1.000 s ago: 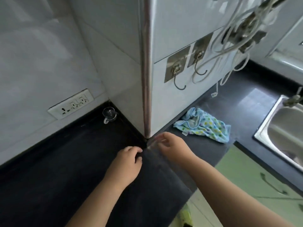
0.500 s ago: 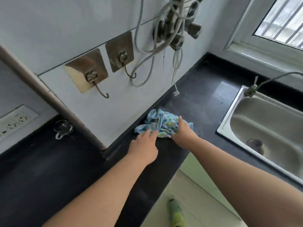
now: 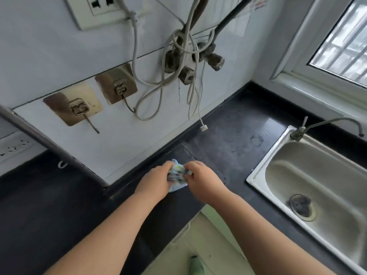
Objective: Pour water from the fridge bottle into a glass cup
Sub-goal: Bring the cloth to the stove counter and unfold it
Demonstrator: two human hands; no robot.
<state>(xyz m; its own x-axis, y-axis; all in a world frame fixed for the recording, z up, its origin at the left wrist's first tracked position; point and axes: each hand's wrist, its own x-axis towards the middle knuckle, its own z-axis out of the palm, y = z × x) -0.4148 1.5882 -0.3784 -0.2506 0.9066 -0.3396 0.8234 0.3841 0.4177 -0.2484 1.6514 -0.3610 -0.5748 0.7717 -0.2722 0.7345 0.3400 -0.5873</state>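
Left hand (image 3: pixel 156 180) and right hand (image 3: pixel 201 180) both grip the bunched cloth (image 3: pixel 177 175) over the counter (image 3: pixel 228 139), beside the sink (image 3: pixel 262 173).

cloth (image 3: pixel 177 180) on counter (image 3: pixel 228 139), sink (image 3: pixel 309 175) right, hooks (image 3: pixel 83 114) behind on wall

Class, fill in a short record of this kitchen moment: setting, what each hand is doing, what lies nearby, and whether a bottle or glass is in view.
setting: dark counter beside a steel sink
left hand: grips the cloth
right hand: grips the same cloth
cloth: light blue, spotted, bunched between both hands
wall: two hooks, hanging cables, socket
bottle or glass: none in view
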